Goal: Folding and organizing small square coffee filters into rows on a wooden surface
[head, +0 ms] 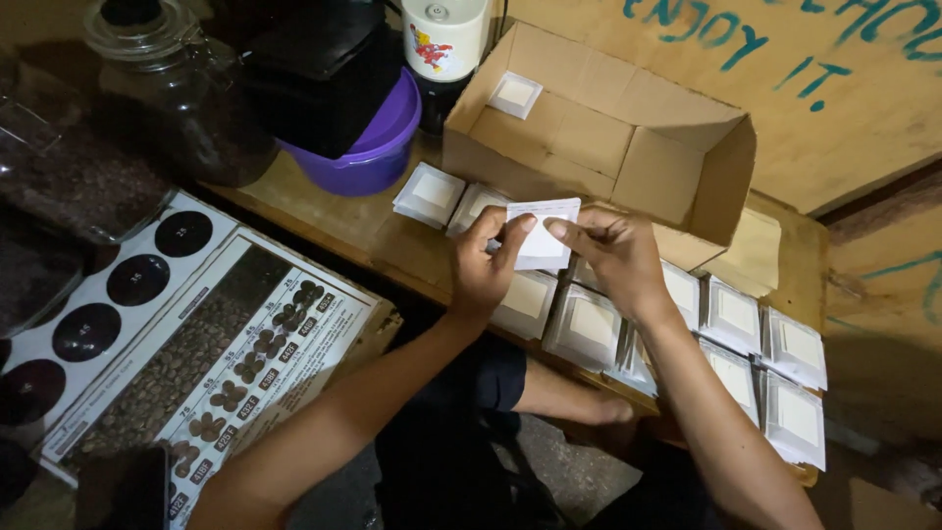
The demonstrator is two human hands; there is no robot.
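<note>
Both of my hands hold one small white paper filter bag (543,238) above a wooden board (324,218). My left hand (483,267) pinches its left edge and my right hand (613,257) pinches its upper right edge. Under and around my hands lie several similar flat white filter bags (731,316) spread in rows. An open cardboard box (599,137) stands just behind, with one white bag (515,94) inside it.
A purple bowl (373,147) with a black thing in it sits at the back left. Glass jars (147,69) with dark contents stand at the left. A printed chart with coffee bean pictures (226,363) lies at the lower left. A white bottle (446,39) stands behind.
</note>
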